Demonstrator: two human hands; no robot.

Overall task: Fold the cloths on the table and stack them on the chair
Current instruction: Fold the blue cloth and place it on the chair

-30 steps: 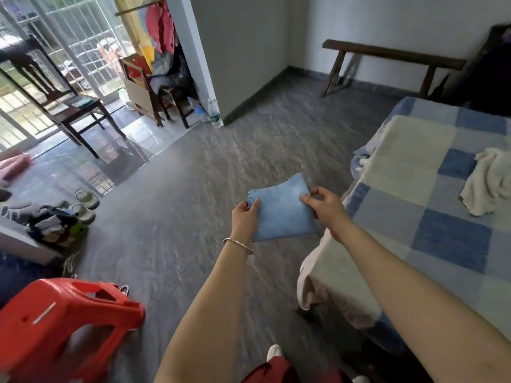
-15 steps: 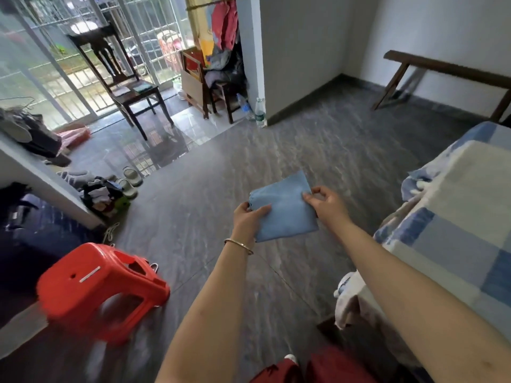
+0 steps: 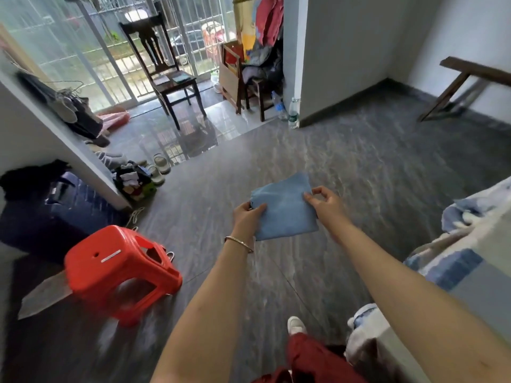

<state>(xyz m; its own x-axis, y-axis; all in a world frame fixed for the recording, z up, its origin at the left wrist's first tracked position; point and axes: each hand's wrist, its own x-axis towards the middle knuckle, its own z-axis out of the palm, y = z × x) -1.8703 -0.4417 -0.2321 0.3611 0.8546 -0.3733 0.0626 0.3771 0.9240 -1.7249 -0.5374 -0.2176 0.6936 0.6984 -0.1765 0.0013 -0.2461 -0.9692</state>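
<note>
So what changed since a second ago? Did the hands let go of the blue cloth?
No. The view turned left: the checked table slid to the right edge, while the red stool and wooden chair came further into view. Both the left hand and right hand grip the folded blue cloth as before, above the floor.

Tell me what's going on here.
A person is holding a folded blue cloth in the air above the floor with both hands. The left hand grips its left edge and the right hand pinches its right edge. The table, under a checked cover, is at the right edge of the view. The cloth has not been set down yet. A wooden chair stands across the room by the barred window, and a red stool is on the floor to the left.
</note>
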